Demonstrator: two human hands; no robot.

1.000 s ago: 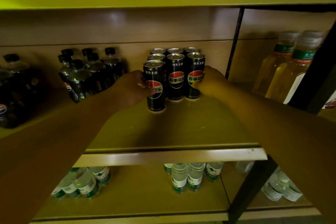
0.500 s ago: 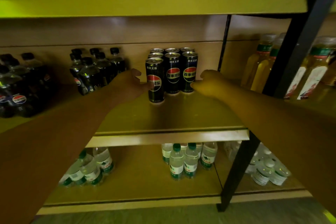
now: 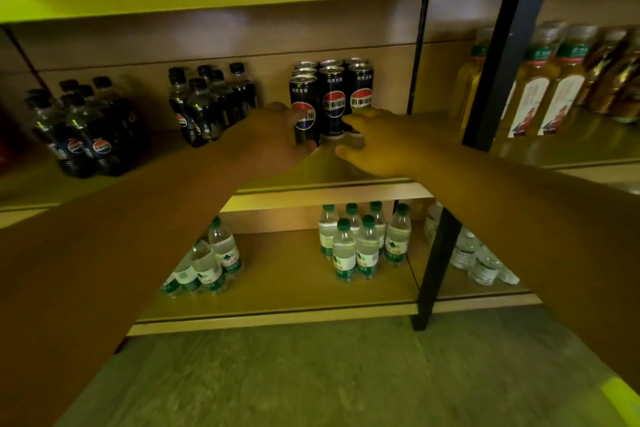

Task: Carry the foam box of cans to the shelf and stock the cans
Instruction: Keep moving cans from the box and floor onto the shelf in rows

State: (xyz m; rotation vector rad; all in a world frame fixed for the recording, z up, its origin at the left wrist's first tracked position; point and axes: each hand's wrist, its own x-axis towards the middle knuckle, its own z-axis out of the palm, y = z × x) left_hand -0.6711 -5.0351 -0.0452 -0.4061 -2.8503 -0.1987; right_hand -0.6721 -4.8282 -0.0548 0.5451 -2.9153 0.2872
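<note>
Several black cola cans (image 3: 333, 94) stand in a tight block on the middle shelf board (image 3: 325, 196). The front-left can (image 3: 304, 104) stands slightly ahead of the others. My left hand (image 3: 273, 139) is curled around its lower left side, with the thumb across the logo. My right hand (image 3: 375, 144) hovers just in front of the front-right can (image 3: 361, 88), fingers spread and nothing in it. The foam box is out of sight.
Dark cola bottles (image 3: 211, 104) and a second group (image 3: 83, 128) stand left of the cans. Yellow drink bottles (image 3: 554, 87) sit right of a black upright post (image 3: 498, 80). Small water bottles (image 3: 363, 239) fill the lower shelf above the floor (image 3: 346, 374).
The view has pulled back from the shelf and tilted down. My right hand has come off the front-right can and spread its fingers. My left hand stays at the front-left can.
</note>
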